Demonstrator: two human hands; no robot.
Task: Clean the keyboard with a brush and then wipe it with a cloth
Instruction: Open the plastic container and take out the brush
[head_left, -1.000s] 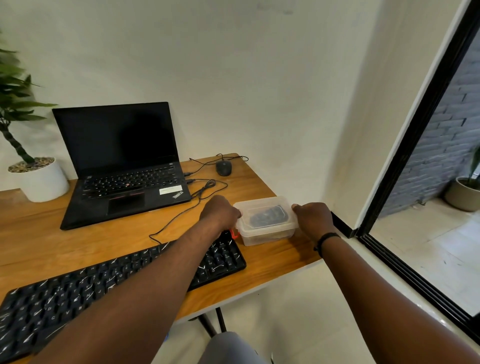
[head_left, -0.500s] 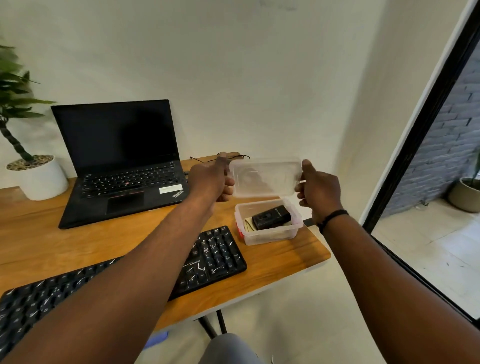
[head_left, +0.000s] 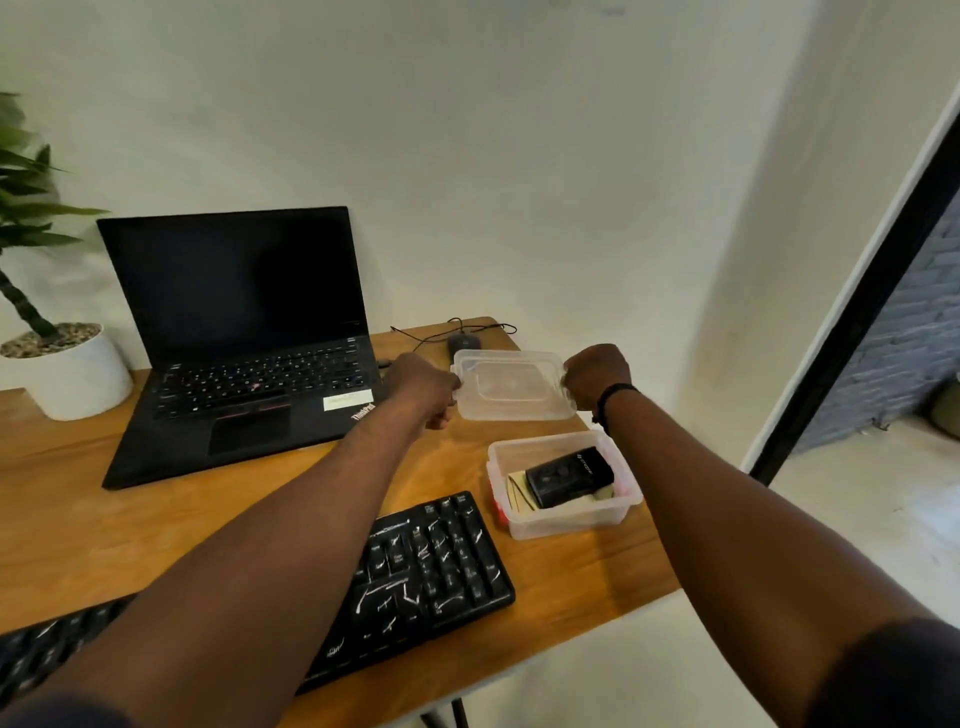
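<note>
Wooden desk (head_left: 130, 530): both hands grip clear rectangular plastic lid (head_left: 511, 384) ends.

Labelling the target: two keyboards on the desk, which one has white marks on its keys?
The separate black keyboard at the desk's near edge, under the left forearm; white streaks cross its keys. The laptop keyboard behind it shows none.

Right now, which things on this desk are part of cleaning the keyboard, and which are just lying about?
Part of the job:
- black keyboard
- open clear container holding a black item
- clear lid, held by the left hand and right hand

Just lying about:
- laptop
- mouse and its cable
- potted plant
</note>
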